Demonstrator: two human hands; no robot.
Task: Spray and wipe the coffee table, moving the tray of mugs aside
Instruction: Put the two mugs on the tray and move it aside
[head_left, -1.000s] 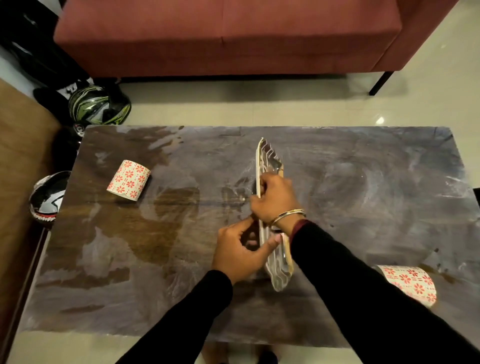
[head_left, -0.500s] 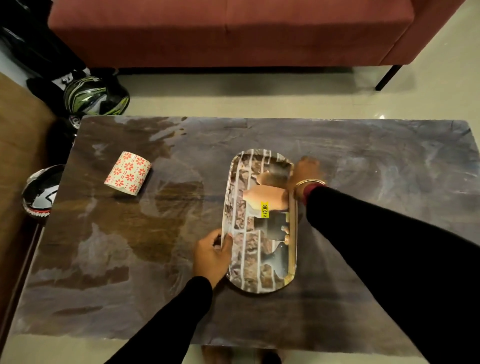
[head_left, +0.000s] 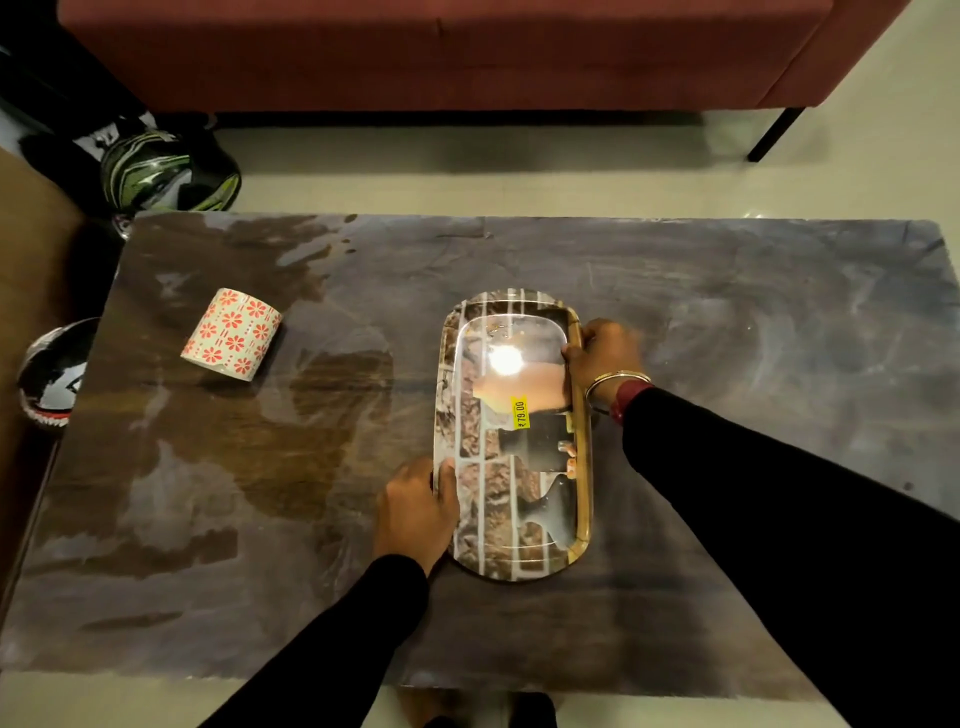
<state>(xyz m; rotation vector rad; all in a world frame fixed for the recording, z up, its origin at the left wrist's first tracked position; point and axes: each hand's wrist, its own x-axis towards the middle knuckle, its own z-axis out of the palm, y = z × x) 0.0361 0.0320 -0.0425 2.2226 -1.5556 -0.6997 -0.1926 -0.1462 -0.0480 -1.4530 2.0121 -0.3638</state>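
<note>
An oblong tray (head_left: 493, 509) with a brick-pattern print and a yellow price sticker lies flat in the middle of the dark coffee table (head_left: 727, 322). It carries no mugs. My left hand (head_left: 415, 512) grips its left rim near the front, thumb over the edge. My right hand (head_left: 605, 358) holds the right rim toward the far end. A white mug with red flowers (head_left: 231, 334) lies on its side at the table's left. Wet streaks and smears cover the tabletop.
A red sofa (head_left: 467, 52) stands beyond the table across a strip of pale floor. Two helmets sit on the floor at the left, one green-black (head_left: 166, 171) and one black-white (head_left: 52, 374). A brown seat borders the left edge.
The tray stood on its edge between both hands a second ago; it has been tipped down and now lies flat, with my hands spread to opposite rims. The mug at the right front is out of view.
</note>
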